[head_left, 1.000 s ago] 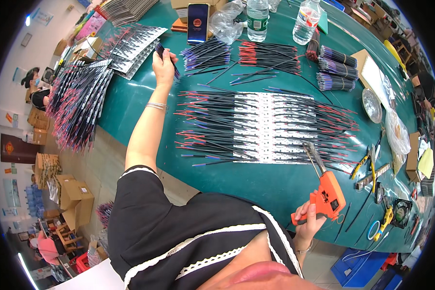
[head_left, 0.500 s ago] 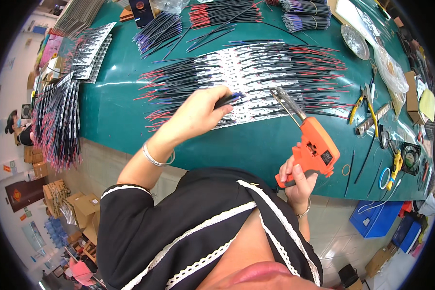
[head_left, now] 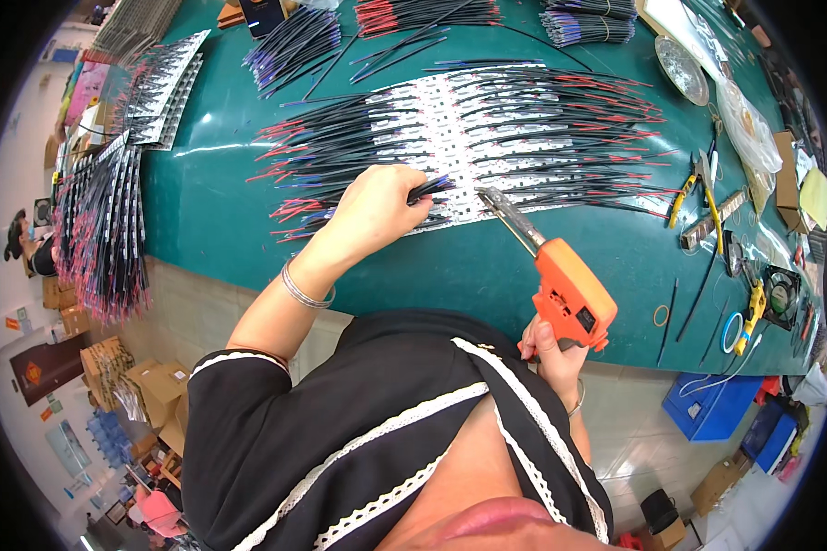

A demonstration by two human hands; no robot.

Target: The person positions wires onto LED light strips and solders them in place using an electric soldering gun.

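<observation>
In my right hand (head_left: 553, 356) is an orange soldering gun (head_left: 574, 292), its fingers wrapped round the handle. The gun's metal tip points up and left, near the lower middle of a white circuit board panel (head_left: 452, 200). Just left of that tip, my left hand (head_left: 382, 209) pinches a small bundle of black wires (head_left: 429, 189) with blue ends. It hovers over or rests on the panel's lower left part; I cannot tell which. Rows of black wires (head_left: 515, 133) with red ends stick out from both sides of the panel.
Wire bundles (head_left: 294, 50) and tied wires (head_left: 588, 23) lie at the back. Wired boards (head_left: 101, 220) hang over the table's left edge. At right are a metal dish (head_left: 681, 70), yellow-handled pliers (head_left: 681, 202), blue tape (head_left: 731, 336) and a small fan (head_left: 781, 297).
The soldering gun has moved left, bringing its tip close to the wire ends in my left hand. My left hand keeps its pinch, and the view has shifted slightly.
</observation>
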